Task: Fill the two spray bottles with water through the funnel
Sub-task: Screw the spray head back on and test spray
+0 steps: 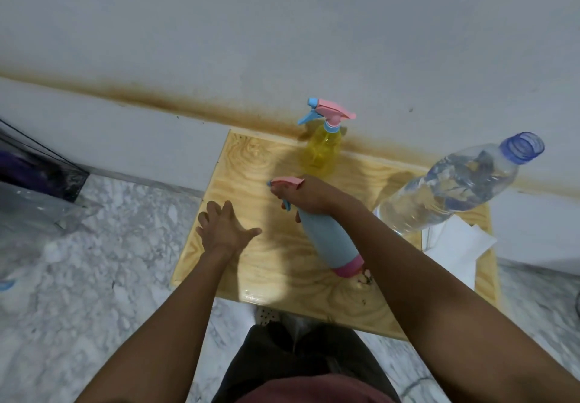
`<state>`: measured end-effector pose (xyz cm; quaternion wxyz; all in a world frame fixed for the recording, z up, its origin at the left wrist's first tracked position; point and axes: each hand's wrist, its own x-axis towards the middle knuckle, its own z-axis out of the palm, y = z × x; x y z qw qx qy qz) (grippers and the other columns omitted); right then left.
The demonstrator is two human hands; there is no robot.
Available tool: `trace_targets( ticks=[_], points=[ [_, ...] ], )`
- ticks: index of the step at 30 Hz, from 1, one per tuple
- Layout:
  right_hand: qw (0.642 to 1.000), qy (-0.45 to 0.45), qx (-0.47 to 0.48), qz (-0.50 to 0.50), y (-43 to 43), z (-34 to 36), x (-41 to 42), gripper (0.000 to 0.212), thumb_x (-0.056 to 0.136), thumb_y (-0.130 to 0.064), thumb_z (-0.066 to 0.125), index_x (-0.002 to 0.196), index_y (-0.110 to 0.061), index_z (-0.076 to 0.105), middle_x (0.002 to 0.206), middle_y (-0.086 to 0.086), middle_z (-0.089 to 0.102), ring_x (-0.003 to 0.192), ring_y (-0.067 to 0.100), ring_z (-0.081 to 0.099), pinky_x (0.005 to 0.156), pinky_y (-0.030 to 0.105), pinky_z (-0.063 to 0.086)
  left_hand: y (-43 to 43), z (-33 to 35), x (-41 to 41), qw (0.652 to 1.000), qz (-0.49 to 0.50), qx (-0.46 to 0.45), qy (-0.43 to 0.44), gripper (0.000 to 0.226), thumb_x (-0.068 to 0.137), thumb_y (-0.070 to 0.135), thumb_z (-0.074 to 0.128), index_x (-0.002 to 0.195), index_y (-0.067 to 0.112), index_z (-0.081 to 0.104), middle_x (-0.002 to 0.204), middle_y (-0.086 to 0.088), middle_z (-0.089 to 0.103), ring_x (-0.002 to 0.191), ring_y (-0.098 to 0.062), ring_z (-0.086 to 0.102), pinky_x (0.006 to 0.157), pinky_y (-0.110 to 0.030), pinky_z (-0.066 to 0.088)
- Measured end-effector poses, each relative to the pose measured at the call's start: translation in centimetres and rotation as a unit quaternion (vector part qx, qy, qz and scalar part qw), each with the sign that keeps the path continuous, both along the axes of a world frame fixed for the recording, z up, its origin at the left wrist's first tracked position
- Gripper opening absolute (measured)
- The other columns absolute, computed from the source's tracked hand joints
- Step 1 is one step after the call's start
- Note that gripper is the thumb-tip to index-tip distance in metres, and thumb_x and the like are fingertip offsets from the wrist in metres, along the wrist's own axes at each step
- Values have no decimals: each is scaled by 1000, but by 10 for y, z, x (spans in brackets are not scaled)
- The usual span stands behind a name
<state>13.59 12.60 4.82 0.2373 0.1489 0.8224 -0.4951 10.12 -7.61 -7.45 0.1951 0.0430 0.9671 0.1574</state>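
Note:
A blue spray bottle with a pink base and a pink trigger head stands in the middle of a small wooden table. My right hand grips its neck just under the head. Behind it, by the wall, stands a yellow spray bottle with its pink and blue head on. My left hand hovers to the left over the table with fingers spread, holding nothing. A large clear water bottle with a blue cap stands at the table's right. No funnel is in view.
White paper or tissue lies on the table's right edge under the water bottle. A stained white wall rises right behind the table. Marble floor surrounds it, with clear plastic and a dark bag at the far left.

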Motion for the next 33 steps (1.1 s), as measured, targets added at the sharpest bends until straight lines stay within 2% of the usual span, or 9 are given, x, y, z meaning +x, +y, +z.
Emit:
trace_targets(
  ticks=[2, 4, 7, 13, 17, 20, 24, 28, 33],
  points=[
    [1000, 18, 0, 13, 3, -2, 2, 12, 95, -34, 62, 105, -35, 67, 92, 6, 68, 49, 6, 63, 56, 20, 50, 0, 0, -1, 1000, 2, 0, 0, 90, 62, 70, 76, 129, 21, 42, 142, -9, 29, 127, -35, 30, 105, -48, 33],
    [999, 27, 13, 36, 6, -4, 2, 15, 92, -24, 65, 90, -39, 61, 93, 3, 66, 54, 10, 66, 61, 22, 51, 0, -1, -1, 1000, 2, 5, 1, 89, 61, 70, 76, 128, 20, 43, 141, -9, 30, 127, -35, 30, 104, -48, 33],
    [998, 26, 23, 58, 10, -6, 1, 20, 89, -19, 67, 101, -34, 59, 100, 2, 67, 56, 7, 66, 63, 20, 52, -1, -2, -1, 1000, 3, 8, 2, 90, 61, 70, 76, 128, 20, 43, 141, -9, 30, 127, -35, 30, 105, -48, 33],
    [998, 40, 2, 58, 13, -1, -2, 29, 89, -13, 66, 95, -40, 58, 97, -4, 70, 56, 10, 65, 61, 17, 52, -2, -4, -2, 1000, 6, 7, 4, 91, 59, 71, 76, 128, 21, 43, 141, -9, 30, 126, -35, 30, 105, -49, 34],
    [999, 32, 1, 39, 12, -1, -6, 28, 88, -17, 66, 88, -45, 60, 98, 3, 72, 57, 13, 67, 64, 24, 56, -1, -2, 0, 1000, 12, 19, -1, 94, 61, 69, 77, 133, 21, 41, 143, -8, 29, 130, -34, 27, 107, -49, 31],
    [1000, -12, 13, 24, 13, -3, -10, 10, 90, -31, 64, 99, -32, 68, 93, 5, 74, 57, 14, 68, 67, 29, 56, 0, 0, 1, 1000, 15, 24, -2, 96, 62, 68, 77, 137, 20, 40, 144, -7, 27, 131, -34, 25, 109, -48, 29],
    [997, -61, 40, 2, 13, -1, -14, 34, 92, -41, 61, 109, -13, 70, 93, 11, 74, 56, 16, 67, 64, 28, 55, 0, 3, 1, 1000, 15, 24, -3, 95, 62, 68, 77, 136, 21, 41, 144, -7, 27, 131, -34, 26, 110, -49, 29],
    [998, -46, 33, -13, 11, 0, -15, 23, 94, -37, 59, 107, -20, 68, 81, 6, 66, 55, 16, 63, 58, 26, 52, -1, 4, 3, 1000, 12, 24, 3, 95, 62, 69, 77, 136, 21, 41, 143, -7, 27, 131, -34, 25, 108, -49, 29],
    [997, -70, 36, 10, 12, -1, -17, 30, 94, -37, 59, 115, -18, 66, 88, 10, 70, 60, 20, 65, 63, 32, 55, -1, 6, 4, 1000, 10, 25, 3, 96, 63, 68, 77, 137, 20, 40, 144, -8, 26, 131, -35, 25, 107, -49, 29]
  ],
)
